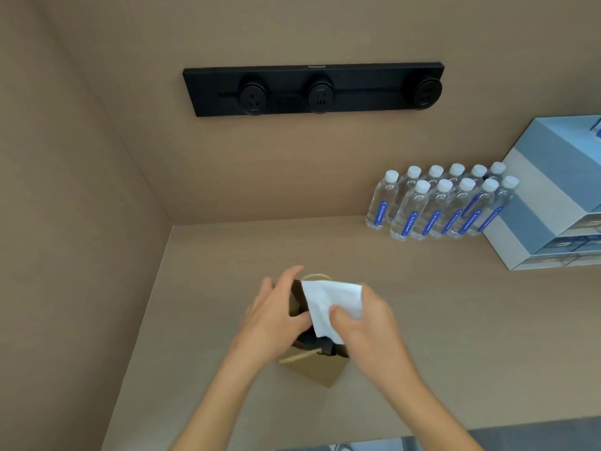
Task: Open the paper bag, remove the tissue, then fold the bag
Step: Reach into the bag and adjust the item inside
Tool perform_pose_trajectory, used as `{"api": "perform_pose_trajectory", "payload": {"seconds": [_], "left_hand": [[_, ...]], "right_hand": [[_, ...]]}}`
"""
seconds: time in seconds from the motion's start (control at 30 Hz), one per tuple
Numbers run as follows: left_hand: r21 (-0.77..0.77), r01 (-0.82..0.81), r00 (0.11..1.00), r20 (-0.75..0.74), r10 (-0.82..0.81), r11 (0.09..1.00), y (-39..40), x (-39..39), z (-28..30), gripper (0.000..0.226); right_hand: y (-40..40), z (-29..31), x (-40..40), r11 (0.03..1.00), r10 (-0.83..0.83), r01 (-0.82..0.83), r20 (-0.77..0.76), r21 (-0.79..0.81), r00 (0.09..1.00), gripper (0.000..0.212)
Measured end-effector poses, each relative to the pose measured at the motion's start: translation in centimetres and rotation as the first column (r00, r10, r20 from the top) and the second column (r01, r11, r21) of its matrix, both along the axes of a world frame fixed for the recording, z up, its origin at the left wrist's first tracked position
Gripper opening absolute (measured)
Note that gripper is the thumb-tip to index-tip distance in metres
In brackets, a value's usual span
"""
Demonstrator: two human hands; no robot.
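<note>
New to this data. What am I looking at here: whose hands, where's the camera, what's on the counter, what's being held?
There is no robot here. A person works with two bare hands, and the single picture comes from a wide-angle camera on their head, looking forward and down.

The left hand steadies the open top of a small brown paper bag standing on the tan counter. The right hand pinches a white tissue, mostly lifted out of the bag.

Further back on the right stand a cluster of water bottles and a stack of blue and white boxes. A black socket strip is fixed on the wall behind.
</note>
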State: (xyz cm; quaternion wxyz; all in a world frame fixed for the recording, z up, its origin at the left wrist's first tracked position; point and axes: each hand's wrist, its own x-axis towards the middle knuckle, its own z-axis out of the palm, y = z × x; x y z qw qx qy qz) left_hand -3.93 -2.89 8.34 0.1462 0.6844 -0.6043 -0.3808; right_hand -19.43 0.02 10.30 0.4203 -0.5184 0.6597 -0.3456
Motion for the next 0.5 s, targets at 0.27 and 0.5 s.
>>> {"api": "perform_pose_trajectory", "payload": {"seconds": [0.27, 0.5], "left_hand": [[0.031, -0.021, 0.998, 0.062, 0.019, 0.999, 1.3, 1.1, -1.7, 0.08], [0.228, -0.116, 0.979, -0.139, 0.15, 0.967, 3.8, 1.4, -3.1, 0.092]], "right_hand": [[0.0, 0.3, 0.2, 0.85, 0.513, -0.469, -0.583, 0.241, 0.629, 0.02], [-4.0, -1.6, 2.1, 0.593, 0.787, -0.479, -0.341, 0.647, 0.514, 0.016]]}}
